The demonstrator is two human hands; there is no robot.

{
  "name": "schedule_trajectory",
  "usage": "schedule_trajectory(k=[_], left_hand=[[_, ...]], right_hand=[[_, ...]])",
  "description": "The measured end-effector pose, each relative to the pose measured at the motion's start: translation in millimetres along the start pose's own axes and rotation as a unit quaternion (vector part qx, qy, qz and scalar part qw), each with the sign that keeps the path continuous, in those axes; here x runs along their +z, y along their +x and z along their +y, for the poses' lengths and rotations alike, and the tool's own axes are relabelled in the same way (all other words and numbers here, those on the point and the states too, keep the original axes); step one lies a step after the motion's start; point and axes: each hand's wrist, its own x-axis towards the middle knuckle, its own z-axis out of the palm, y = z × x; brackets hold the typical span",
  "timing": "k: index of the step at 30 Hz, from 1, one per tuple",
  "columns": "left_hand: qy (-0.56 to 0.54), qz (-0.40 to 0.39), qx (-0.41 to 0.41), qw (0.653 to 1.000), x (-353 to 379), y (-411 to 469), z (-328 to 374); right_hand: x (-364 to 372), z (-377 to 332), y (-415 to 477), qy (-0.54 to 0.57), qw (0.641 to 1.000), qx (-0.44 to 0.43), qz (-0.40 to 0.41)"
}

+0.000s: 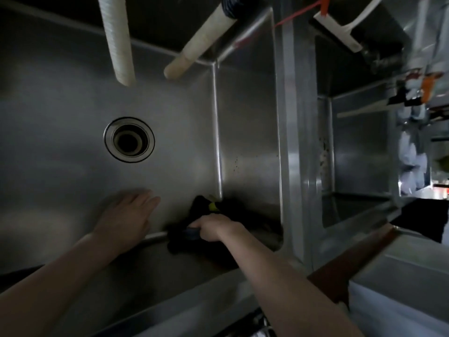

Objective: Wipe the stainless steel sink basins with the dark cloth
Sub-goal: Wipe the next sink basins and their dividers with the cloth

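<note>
Right hand (213, 227) gripping bunched black cloth (192, 224) with a yellow patch, perhaps a label, unreadable, left hand (126, 217) flat, fingers straight, in steel basin (60, 142)

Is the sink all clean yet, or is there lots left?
Not yet. The big basin has a floor that looks free of marks. Right now the right hand grips the dark cloth in its near right corner; the left hand rests flat beside it. Left: dark specks on its right wall, and the spotted second basin.
</note>
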Motion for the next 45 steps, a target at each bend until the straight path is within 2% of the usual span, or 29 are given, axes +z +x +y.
schedule_trajectory(k=[4,7,12,14,16,21,25,29,32,35,40,43,45], left_hand=[[0.016,-0.007,-0.003,1.000,3.3,-9.0,-15.5],[0.053,-0.017,-0.006,0.998,-6.1,-16.5,-26.1],[0.090,-0.043,-0.014,0.995,-27.3,-19.3,-25.2],[0.103,-0.035,-0.013,0.994,-28.1,-16.9,-18.0],[0.074,-0.071,-0.037,0.994,-29.3,-12.6,-13.2],[0.077,-0.087,-0.022,0.993,-7.2,-0.8,-16.1],[0.049,-0.047,0.006,0.998,15.4,7.4,-26.6],[0.061,-0.045,0.013,0.997,19.5,15.6,-34.5],[0.079,0.011,0.043,0.996,16.4,19.8,-32.1],[0.085,0.029,0.047,0.995,5.9,22.0,-25.1],[0.084,0.007,0.037,0.996,1.7,20.7,-22.6],[0.077,0.006,0.022,0.997,5.6,17.9,-26.9],[0.078,0.019,0.020,0.997,6.5,16.3,-28.0]], right_hand=[[23.8,-76.3,14.5,-0.024,0.993,-0.114,-0.004],[33.9,-118.1,26.0,-0.029,0.989,-0.140,-0.034],[26.8,-94.2,18.0,-0.057,0.990,-0.131,-0.010],[21.6,-66.0,11.3,-0.065,0.992,-0.106,0.006],[17.1,-33.6,9.6,-0.084,0.995,-0.053,0.010],[14.5,22.3,21.6,-0.140,0.988,0.068,0.005],[12.1,34.3,31.0,-0.198,0.976,0.093,0.004],[14.6,29.0,35.1,-0.354,0.929,0.109,-0.002],[13.1,35.3,34.4,-0.411,0.905,0.114,0.006],[-0.1,43.0,30.4,-0.463,0.879,0.114,0.023],[-58.5,48.4,47.5,-0.444,0.873,0.119,0.164],[-70.6,46.7,55.7,-0.439,0.869,0.128,0.188],[-62.2,49.8,54.0,-0.410,0.882,0.116,0.201]])
